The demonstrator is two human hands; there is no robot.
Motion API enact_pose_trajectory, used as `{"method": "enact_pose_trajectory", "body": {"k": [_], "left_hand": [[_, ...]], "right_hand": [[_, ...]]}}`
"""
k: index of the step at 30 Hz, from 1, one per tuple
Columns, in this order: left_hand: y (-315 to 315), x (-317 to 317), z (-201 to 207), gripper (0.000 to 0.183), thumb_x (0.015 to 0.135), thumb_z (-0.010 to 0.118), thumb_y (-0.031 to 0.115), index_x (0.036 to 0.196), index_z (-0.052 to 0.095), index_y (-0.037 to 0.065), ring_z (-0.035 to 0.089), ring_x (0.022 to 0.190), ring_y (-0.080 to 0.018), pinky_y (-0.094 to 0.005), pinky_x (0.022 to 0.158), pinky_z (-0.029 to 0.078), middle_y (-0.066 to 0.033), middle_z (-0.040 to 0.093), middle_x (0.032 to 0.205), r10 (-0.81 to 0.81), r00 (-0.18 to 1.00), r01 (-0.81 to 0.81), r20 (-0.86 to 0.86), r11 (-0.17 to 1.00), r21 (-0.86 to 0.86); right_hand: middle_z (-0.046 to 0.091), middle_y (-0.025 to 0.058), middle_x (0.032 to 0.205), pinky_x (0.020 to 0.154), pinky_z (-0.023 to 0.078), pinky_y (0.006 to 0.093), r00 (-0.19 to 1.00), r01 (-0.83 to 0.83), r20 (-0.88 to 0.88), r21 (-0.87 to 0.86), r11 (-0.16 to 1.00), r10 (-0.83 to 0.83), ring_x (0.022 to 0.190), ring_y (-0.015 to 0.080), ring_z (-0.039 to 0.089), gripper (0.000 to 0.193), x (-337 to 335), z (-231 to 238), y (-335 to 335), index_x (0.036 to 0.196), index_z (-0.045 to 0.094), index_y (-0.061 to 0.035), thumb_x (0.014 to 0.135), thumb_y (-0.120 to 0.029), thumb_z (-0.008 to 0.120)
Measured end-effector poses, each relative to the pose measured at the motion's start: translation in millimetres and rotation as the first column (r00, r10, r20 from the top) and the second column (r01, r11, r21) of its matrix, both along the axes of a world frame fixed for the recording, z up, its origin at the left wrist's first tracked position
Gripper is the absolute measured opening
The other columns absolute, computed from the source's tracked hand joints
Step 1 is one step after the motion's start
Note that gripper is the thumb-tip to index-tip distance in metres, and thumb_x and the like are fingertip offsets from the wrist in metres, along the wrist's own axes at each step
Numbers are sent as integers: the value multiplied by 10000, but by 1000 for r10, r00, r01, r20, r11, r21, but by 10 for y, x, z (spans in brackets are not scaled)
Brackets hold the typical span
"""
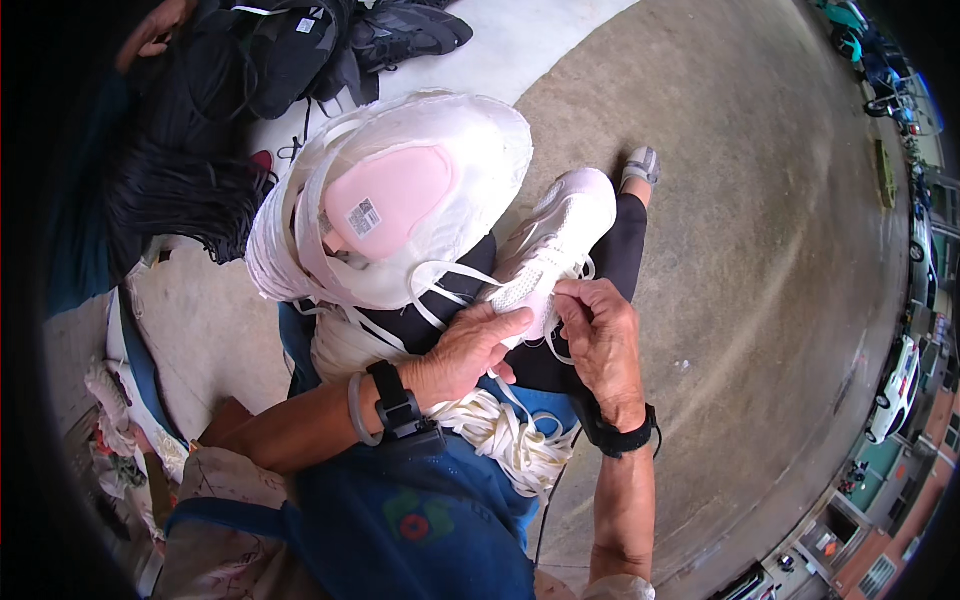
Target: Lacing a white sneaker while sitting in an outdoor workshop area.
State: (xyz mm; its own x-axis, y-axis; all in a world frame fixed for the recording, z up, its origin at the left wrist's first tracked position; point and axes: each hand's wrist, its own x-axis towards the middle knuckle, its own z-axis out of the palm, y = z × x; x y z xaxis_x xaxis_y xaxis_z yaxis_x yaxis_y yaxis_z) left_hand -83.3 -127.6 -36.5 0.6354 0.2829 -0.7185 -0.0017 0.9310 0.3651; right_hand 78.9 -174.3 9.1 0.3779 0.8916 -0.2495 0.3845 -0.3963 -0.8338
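Pale shoe (555,240) held over your black-clad leg (627,240), your left hand (465,350) closed on its near end, your right hand (605,345) bunched at its side, exact hold unclear, brownish floor (740,250) to your right, parked vehicles (895,388) along its far edge

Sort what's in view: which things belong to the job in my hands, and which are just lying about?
Job:
white shoe, between your left hand and right hand
white laces on your lap
probably the white container

Apparently lying about:
dark shoes
dark laces
parked white car
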Motion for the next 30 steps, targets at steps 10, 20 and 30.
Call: {"method": "enact_pose_trajectory", "body": {"k": [10, 20, 30], "left_hand": [[-6, 46, 2, 231, 957, 576, 272, 1122, 578, 111, 392, 487, -31, -281, 469, 508, 68, 454, 672, 30, 1000, -31, -4, 999, -19], [3, -1, -58, 211, 949, 579, 217, 1137, 589, 121, 412, 504, -46, -280, 464, 480, 54, 431, 634, 14, 995, -6, 97, 996, -88], [18, 1, 33, 159, 948, 550, 212, 1050, 587, 95, 430, 537, -71, -281, 478, 438, 36, 475, 679, -15, 998, 20, 69, 997, -77]], "right_hand": [[643, 116, 837, 650, 489, 356, 815, -208, 569, 109, 972, 111, 731, 284, 604, 178, -195, -4, 40, 981, 653, -47, 807, -11, 648], [596, 80, 818, 696, 446, 382, 699, -210, 685, -76, 975, 204, 776, 266, 581, 161, -307, 134, 237, 946, 693, -101, 790, -140, 683], [546, 147, 873, 685, 459, 403, 562, -363, 752, -150, 920, 344, 773, 312, 573, 119, -281, 92, 369, 884, 565, -17, 798, -79, 620]]}}
